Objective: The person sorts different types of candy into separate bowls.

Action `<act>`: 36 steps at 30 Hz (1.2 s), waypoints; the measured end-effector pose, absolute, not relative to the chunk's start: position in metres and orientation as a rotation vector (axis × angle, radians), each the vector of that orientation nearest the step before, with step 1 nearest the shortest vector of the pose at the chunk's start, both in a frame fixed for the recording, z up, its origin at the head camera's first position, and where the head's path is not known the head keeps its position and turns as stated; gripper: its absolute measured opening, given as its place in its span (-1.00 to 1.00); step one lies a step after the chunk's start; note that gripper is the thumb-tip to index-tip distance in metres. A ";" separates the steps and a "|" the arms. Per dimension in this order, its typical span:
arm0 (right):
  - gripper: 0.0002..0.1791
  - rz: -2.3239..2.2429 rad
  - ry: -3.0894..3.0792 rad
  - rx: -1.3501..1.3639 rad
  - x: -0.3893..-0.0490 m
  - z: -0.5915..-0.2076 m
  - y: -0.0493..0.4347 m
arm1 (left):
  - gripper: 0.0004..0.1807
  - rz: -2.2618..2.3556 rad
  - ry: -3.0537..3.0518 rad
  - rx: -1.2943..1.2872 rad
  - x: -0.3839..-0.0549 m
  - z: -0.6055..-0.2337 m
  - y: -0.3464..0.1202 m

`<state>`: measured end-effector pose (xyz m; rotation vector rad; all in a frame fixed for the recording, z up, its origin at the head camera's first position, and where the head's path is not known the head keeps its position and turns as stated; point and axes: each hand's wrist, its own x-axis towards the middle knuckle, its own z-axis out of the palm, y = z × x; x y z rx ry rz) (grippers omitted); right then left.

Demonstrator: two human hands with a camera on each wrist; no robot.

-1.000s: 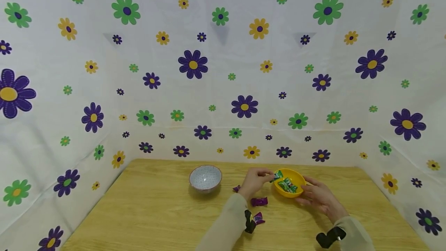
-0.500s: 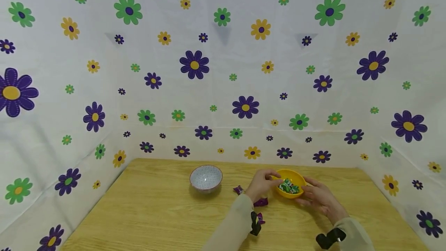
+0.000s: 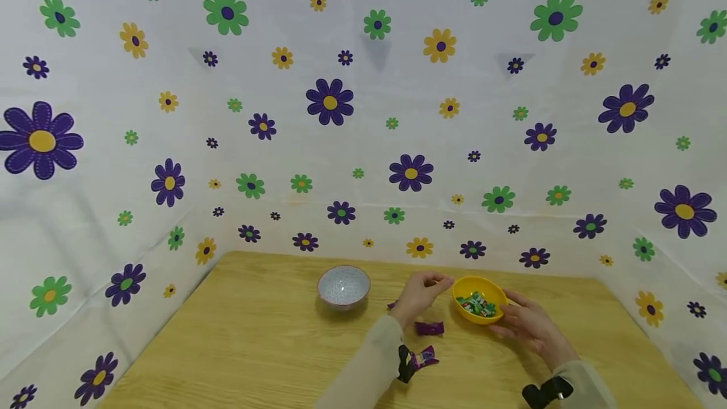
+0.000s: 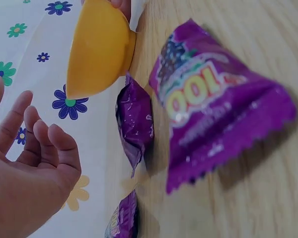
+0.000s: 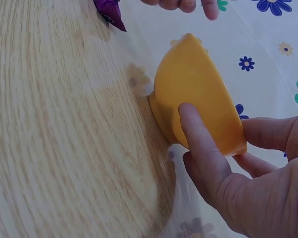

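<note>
A yellow bowl with several green-wrapped candies inside stands on the right of the table. My right hand holds its right side, fingers along the outer wall and others at the rim in the right wrist view. Just left of the bowl, my left hand hovers with loosely bent fingers and nothing between them; the left wrist view shows this hand apart from the bowl. Purple-wrapped candies lie below and beside it: one in the middle, one nearer, one partly hidden behind the hand.
A grey-blue patterned bowl with a reddish rim stands left of my left hand. The wooden table reaches back to a white flower-printed cloth that hangs behind and on both sides.
My left hand has let go of a green-wrapped candy, which now lies in the yellow bowl, and has drawn back left from the rim. The right hand stays on the bowl.
</note>
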<state>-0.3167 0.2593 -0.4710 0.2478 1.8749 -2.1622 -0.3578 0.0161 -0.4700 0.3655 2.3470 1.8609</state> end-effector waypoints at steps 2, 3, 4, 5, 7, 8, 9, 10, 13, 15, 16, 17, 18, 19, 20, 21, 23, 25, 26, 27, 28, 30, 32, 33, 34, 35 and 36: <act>-0.30 -2.159 1.870 0.256 -0.317 -0.472 0.261 | -0.56 1.870 2.343 0.384 -0.357 -0.470 0.014; -0.29 -2.162 1.863 0.259 -0.317 -0.473 0.262 | -0.55 1.869 2.350 0.400 -0.357 -0.470 0.012; -0.28 -2.167 1.852 0.261 -0.316 -0.473 0.262 | -0.54 1.872 2.354 0.416 -0.357 -0.470 0.010; -0.28 -2.174 1.844 0.260 -0.317 -0.473 0.262 | -0.54 1.873 2.364 0.436 -0.357 -0.470 0.008; -0.28 -2.187 1.827 0.255 -0.316 -0.473 0.262 | -0.53 1.875 2.383 0.463 -0.358 -0.470 0.003; -0.28 -2.188 1.824 0.250 -0.316 -0.473 0.263 | -0.54 1.875 2.394 0.471 -0.358 -0.469 0.000; -0.28 -2.191 1.823 0.247 -0.316 -0.472 0.263 | -0.54 1.876 2.397 0.478 -0.358 -0.468 -0.002; -0.29 -2.191 1.826 0.244 -0.316 -0.472 0.263 | -0.55 1.878 2.398 0.481 -0.357 -0.467 -0.005; -0.29 -2.183 1.835 0.238 -0.315 -0.471 0.263 | -0.56 1.856 2.420 0.485 -0.354 -0.463 -0.013; -0.28 -2.175 1.836 0.227 -0.314 -0.471 0.264 | -0.56 1.831 2.437 0.493 -0.350 -0.460 -0.018; -0.28 -2.175 1.834 0.228 -0.314 -0.471 0.264 | -0.56 1.823 2.445 0.498 -0.349 -0.458 -0.020; -0.28 -2.177 1.830 0.226 -0.314 -0.471 0.264 | -0.56 1.815 2.456 0.503 -0.347 -0.457 -0.022; -0.28 -2.177 1.827 0.222 -0.314 -0.471 0.264 | -0.56 1.813 2.463 0.512 -0.346 -0.456 -0.025; -0.28 -2.177 1.824 0.215 -0.314 -0.471 0.264 | -0.58 1.812 2.473 0.519 -0.345 -0.455 -0.027; -0.28 -2.180 1.822 0.217 -0.313 -0.471 0.264 | -0.58 1.808 2.483 0.530 -0.344 -0.454 -0.029; -0.28 -2.182 1.822 0.218 -0.313 -0.470 0.264 | -0.60 1.805 2.494 0.543 -0.343 -0.454 -0.032; -0.27 -2.185 1.818 0.211 -0.313 -0.470 0.264 | -0.63 1.792 2.511 0.570 -0.341 -0.453 -0.036; -0.27 -2.186 1.818 0.217 -0.312 -0.470 0.264 | -0.65 1.782 2.516 0.591 -0.339 -0.453 -0.041; -0.27 -2.187 1.815 0.220 -0.312 -0.470 0.263 | -0.66 1.777 2.518 0.594 -0.337 -0.453 -0.044; -0.27 -2.184 1.814 0.217 -0.312 -0.470 0.263 | -0.67 1.775 2.522 0.594 -0.336 -0.453 -0.047; -0.26 -2.185 1.809 0.219 -0.312 -0.470 0.263 | -0.68 1.773 2.526 0.592 -0.335 -0.452 -0.050; -0.27 -2.190 1.808 0.236 -0.312 -0.470 0.263 | -0.68 1.769 2.542 0.582 -0.334 -0.451 -0.057; -0.26 -2.188 1.805 0.223 -0.313 -0.470 0.263 | -0.68 1.770 2.556 0.573 -0.334 -0.451 -0.063; -0.26 -2.189 1.808 0.219 -0.313 -0.470 0.263 | -0.67 1.772 2.562 0.572 -0.334 -0.450 -0.066; -0.27 -2.194 1.809 0.220 -0.312 -0.469 0.263 | -0.68 1.770 2.570 0.568 -0.334 -0.450 -0.069; -0.27 -2.196 1.812 0.217 -0.312 -0.469 0.263 | -0.67 1.768 2.576 0.565 -0.334 -0.449 -0.072; -0.27 -2.196 1.813 0.210 -0.312 -0.469 0.263 | -0.67 1.772 2.579 0.561 -0.334 -0.449 -0.075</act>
